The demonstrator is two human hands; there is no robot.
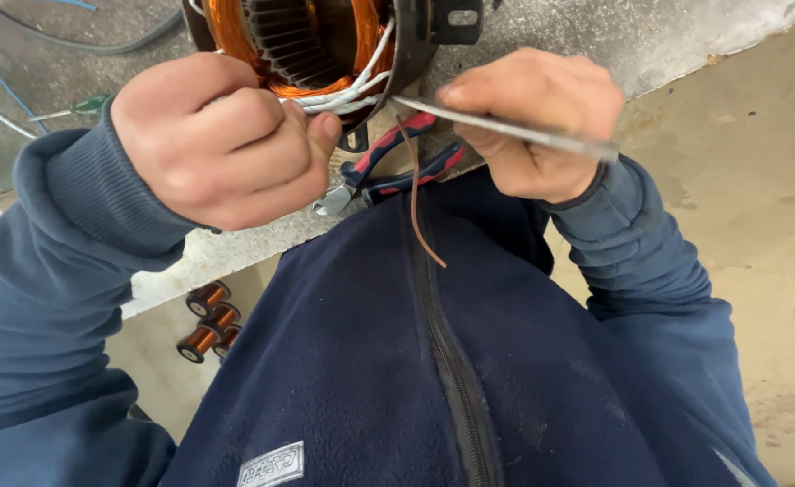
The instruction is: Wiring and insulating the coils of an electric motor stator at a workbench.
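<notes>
A motor stator (312, 45) with copper windings lies on the stone bench at the top of the view. My left hand (221, 135) is closed around a bundle of white sleeved leads (352, 95) coming off the windings. My right hand (537, 122) grips a flat metal strip (506, 128) whose tip points into the stator beside the leads. A thin brown strand (415, 198) hangs down from there over my dark blue jacket.
Red and blue pliers (388, 171) lie on the bench edge (208, 252) under my hands. Several copper wire spools (208, 320) sit on the floor at lower left. A green-handled screwdriver (77, 108) and cables lie at the upper left.
</notes>
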